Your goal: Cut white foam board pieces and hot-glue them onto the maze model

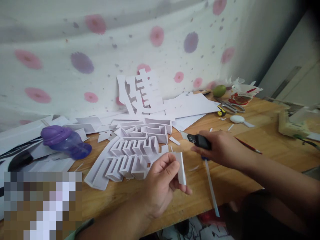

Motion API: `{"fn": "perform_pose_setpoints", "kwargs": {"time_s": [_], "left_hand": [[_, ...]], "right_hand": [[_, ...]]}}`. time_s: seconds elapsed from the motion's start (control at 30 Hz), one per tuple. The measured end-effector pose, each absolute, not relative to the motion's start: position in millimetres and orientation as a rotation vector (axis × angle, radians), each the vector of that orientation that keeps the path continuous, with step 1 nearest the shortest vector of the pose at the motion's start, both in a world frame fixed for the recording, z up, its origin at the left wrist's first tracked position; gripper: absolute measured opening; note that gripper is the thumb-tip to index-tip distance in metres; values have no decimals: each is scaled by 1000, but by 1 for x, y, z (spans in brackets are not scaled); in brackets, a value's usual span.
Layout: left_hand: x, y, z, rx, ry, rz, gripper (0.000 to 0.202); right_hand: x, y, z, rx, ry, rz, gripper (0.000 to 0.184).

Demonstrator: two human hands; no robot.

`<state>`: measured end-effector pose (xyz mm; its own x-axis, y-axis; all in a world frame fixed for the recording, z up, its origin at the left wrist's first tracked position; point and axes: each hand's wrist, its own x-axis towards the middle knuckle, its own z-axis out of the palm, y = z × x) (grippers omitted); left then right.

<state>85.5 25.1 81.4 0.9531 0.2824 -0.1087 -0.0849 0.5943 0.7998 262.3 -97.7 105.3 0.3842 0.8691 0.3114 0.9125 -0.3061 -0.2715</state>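
Observation:
My left hand [160,183] is closed on a short white foam strip [181,168], held upright between thumb and fingers above the wooden table [250,173]. My right hand [222,148] grips a black utility knife [196,140] with its blade out, pointing left towards the strip. A long thin white strip [211,188] hangs under the right hand, over the table's front edge. Just left of both hands lies a white 3D foam-board letter assembly [132,153].
A flat cut-out white character [141,91] leans on the flowered cloth at the back. White sheets [192,106], scissors [231,107], a green fruit [219,90], a purple bottle [63,140] and small scraps lie around. A blurred patch covers the lower left.

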Motion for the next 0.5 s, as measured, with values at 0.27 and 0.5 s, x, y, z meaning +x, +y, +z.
{"fn": "perform_pose_setpoints", "kwargs": {"time_s": [0.27, 0.5], "left_hand": [[89, 29, 85, 873, 281, 266, 27], [86, 29, 78, 778, 87, 183, 23]], "right_hand": [[237, -101, 100, -2178, -1832, 91, 6], [235, -101, 101, -2175, -1831, -13, 4]]}}
